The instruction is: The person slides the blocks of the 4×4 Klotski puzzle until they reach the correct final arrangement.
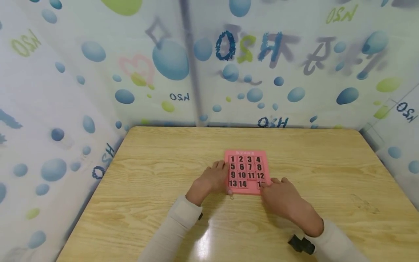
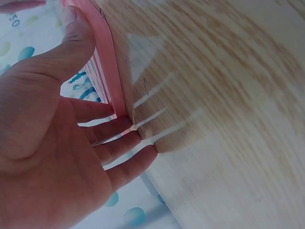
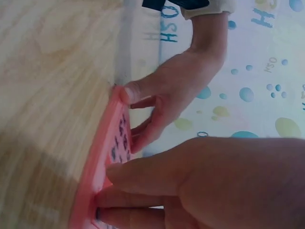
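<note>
A pink number slide puzzle (image 1: 252,187) lies flat on the table, its dark numbered tiles set in rows. The bottom row shows a gap between tile 14 (image 1: 242,184) and tile 15 (image 1: 260,184). Along the puzzle's left side, my left hand (image 1: 213,177) holds the frame, thumb near the front corner and fingers farther back. My right hand (image 1: 283,196) is at the front right, its fingertips on tile 15 and partly covering it. The left wrist view has the left hand (image 2: 52,124) against the pink edge; the right wrist view has the right hand (image 3: 214,183) touching the puzzle's face.
The wood-grain table (image 1: 147,156) extends around the puzzle. Behind it and at the sides hang pale sheets (image 1: 209,87) with blue and green drops and lettering. A black strap piece (image 1: 301,244) sits at the right wrist.
</note>
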`<state>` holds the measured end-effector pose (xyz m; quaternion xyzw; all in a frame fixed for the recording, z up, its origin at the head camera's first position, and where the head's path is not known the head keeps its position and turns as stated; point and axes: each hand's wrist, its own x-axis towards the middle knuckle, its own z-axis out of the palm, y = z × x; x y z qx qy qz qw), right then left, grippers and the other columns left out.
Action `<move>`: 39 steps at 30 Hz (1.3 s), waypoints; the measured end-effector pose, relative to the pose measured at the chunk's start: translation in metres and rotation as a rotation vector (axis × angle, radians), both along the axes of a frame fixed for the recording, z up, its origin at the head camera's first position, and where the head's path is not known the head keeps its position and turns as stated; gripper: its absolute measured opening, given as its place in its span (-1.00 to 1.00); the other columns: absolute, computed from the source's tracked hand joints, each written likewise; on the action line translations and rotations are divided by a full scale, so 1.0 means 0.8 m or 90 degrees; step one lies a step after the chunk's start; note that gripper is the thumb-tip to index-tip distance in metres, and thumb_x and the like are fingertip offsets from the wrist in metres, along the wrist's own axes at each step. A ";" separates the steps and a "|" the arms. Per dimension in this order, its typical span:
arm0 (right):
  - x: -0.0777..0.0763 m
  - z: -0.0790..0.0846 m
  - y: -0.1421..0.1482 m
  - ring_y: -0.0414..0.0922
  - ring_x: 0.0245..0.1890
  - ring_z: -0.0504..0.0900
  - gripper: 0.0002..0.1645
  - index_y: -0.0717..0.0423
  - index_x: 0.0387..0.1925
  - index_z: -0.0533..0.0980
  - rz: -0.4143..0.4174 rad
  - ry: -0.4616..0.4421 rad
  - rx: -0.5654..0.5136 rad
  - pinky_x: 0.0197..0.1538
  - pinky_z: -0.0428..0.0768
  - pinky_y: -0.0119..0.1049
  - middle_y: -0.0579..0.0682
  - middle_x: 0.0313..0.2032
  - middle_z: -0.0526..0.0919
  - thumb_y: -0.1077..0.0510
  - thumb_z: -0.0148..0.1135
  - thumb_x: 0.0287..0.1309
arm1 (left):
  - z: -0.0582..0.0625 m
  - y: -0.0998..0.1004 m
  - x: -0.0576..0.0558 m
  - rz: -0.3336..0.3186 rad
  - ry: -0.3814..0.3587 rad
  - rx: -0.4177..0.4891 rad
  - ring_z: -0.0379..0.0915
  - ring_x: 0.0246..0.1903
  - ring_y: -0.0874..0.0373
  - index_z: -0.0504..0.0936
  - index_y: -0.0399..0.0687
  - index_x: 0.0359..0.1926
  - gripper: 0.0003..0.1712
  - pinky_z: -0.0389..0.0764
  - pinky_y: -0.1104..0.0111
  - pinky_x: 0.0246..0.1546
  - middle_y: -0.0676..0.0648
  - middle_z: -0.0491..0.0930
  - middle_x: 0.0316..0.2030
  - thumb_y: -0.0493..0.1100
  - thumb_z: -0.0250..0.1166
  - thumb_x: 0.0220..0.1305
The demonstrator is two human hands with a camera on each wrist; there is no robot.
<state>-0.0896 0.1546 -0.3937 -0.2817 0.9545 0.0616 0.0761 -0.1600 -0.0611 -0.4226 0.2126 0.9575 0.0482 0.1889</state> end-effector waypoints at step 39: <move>-0.009 -0.012 0.010 0.23 0.24 0.49 -0.55 0.14 0.20 0.56 0.010 -0.034 -0.095 0.07 0.54 0.24 0.10 0.22 0.58 0.05 0.12 0.39 | -0.001 -0.013 0.008 -0.015 -0.004 0.034 0.02 0.47 -0.07 -0.01 -0.19 0.54 0.13 0.33 0.02 0.35 -0.20 0.11 0.46 0.31 0.31 0.22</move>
